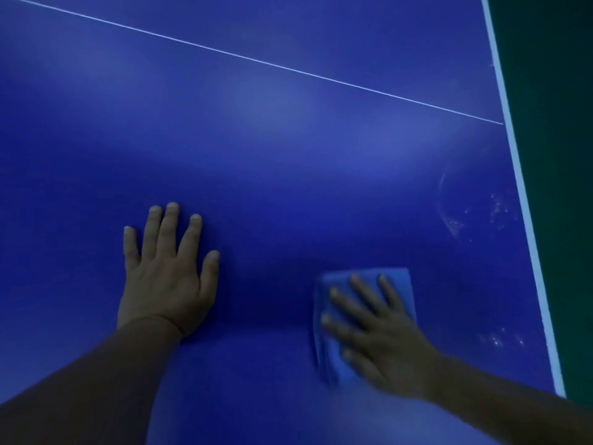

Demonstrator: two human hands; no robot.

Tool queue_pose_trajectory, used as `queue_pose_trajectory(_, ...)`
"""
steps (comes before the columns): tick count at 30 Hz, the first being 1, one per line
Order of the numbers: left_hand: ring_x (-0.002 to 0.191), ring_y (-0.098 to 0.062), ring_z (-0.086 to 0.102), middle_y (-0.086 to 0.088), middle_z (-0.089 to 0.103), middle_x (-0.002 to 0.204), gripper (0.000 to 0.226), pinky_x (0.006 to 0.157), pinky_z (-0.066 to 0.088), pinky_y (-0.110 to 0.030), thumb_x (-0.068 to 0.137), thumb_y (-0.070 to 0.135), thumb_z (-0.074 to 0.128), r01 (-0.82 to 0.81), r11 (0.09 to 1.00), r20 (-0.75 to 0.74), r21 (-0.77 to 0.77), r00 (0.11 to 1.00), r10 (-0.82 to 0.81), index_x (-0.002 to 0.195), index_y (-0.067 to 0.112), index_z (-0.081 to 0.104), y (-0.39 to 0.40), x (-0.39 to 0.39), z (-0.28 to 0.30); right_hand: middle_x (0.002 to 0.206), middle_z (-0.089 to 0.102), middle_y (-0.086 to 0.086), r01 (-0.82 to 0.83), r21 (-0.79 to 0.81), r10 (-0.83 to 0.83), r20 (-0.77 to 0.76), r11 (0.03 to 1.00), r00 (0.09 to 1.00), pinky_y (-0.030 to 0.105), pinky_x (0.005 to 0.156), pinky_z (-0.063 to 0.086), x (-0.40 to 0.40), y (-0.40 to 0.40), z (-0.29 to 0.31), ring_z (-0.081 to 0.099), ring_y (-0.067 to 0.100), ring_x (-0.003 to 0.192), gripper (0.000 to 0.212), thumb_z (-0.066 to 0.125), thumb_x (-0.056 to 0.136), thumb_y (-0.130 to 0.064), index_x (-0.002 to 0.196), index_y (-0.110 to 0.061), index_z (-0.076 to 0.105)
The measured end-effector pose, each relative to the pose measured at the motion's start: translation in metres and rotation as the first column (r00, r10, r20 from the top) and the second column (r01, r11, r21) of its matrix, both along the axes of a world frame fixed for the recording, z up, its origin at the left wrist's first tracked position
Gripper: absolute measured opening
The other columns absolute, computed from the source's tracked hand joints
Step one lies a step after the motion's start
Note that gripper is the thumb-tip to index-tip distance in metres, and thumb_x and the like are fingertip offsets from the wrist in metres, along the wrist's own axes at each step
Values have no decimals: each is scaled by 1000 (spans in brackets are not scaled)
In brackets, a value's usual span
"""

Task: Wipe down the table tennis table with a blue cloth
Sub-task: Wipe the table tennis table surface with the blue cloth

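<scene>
Your left hand lay flat on the table tennis table, fingers straight and spread, holding nothing. Your right hand pressed the blue cloth against the surface with splayed, straight fingers — the cloth folded, lying flat near the table's right edge. The top was deep blue with a soft sheen; a thin white centre line crossed it slantwise and met the white edge band. Pale smears and specks showed just inside that band — beyond it, dark green floor.

Two bare forearms, left hand, right hand
</scene>
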State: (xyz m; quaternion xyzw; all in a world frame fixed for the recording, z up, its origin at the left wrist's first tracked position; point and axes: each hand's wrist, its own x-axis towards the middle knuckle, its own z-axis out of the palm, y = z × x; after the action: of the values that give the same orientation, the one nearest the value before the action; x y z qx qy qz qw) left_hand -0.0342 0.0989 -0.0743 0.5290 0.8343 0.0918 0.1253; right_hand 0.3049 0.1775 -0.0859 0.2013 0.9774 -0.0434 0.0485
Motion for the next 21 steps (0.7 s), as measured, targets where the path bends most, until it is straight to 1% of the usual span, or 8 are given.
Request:
queue_pose_trajectory(3,153,-25,-2,-13,14,164,76,121,-9,-49,94,57,15,6,1000,6,17,1000,-6,154,13,31,-1,-1,-2,162,27,5,-155,24,154,24,988,988,62,117,14,5,33,5,25,41,147,48,35,102,-46,149,-36,41)
queue_pose_trajectory(5,153,-25,-2,-13,14,164,76,121,-9,-49,93,57,15,1,1000,4,30,1000,-1,153,13,32,-1,-2,-3,158,34,6,189,61,-186,-43,980,982,64,113,20,-17,88,7,31,42,145,54,35,98,-44,150,-31,39)
queue_pose_trajectory(7,153,-25,-2,-12,14,164,77,121,-10,-48,92,58,14,8,999,-10,35,1000,-8,153,14,32,-1,-1,-5,164,25,1,538,25,-537,-56,842,842,62,117,13,-36,128,9,19,35,151,53,29,103,-45,154,-33,30)
queue_pose_trajectory(9,153,-25,-1,-12,15,164,77,121,-9,-49,92,58,14,14,999,-15,46,1000,-14,153,14,32,-2,-2,-6,166,16,-3,648,29,-645,-69,761,761,59,119,9,-50,124,6,11,30,153,53,23,105,-47,157,-34,24)
queue_pose_trajectory(14,152,-27,5,-14,20,162,76,120,-4,-53,92,57,18,15,995,-28,94,1000,-12,151,13,35,-3,-5,-13,162,29,5,231,55,-226,-86,971,970,69,112,20,-29,-31,-5,24,39,149,53,36,100,-45,152,-32,39)
queue_pose_trajectory(18,150,-32,16,-18,29,159,74,119,1,-55,92,54,24,28,986,17,165,999,-31,147,9,42,-6,-5,-11,164,27,0,-153,-47,151,-34,987,988,65,117,13,8,-71,3,21,36,151,50,39,102,-48,151,-38,38)
queue_pose_trajectory(19,149,-34,20,-19,31,157,76,119,4,-55,90,54,25,21,980,51,199,998,-32,147,7,43,-8,-5,-9,161,33,2,-130,4,130,-27,991,991,66,115,17,4,-52,5,28,38,148,49,40,100,-46,148,-36,44)
queue_pose_trajectory(21,146,-37,24,-22,33,155,79,118,7,-56,88,55,26,-10,968,109,252,994,-18,146,3,44,-15,-5,-2,159,35,5,224,33,-222,-61,974,973,67,113,19,-8,-3,9,30,40,146,51,38,99,-43,148,-31,44)
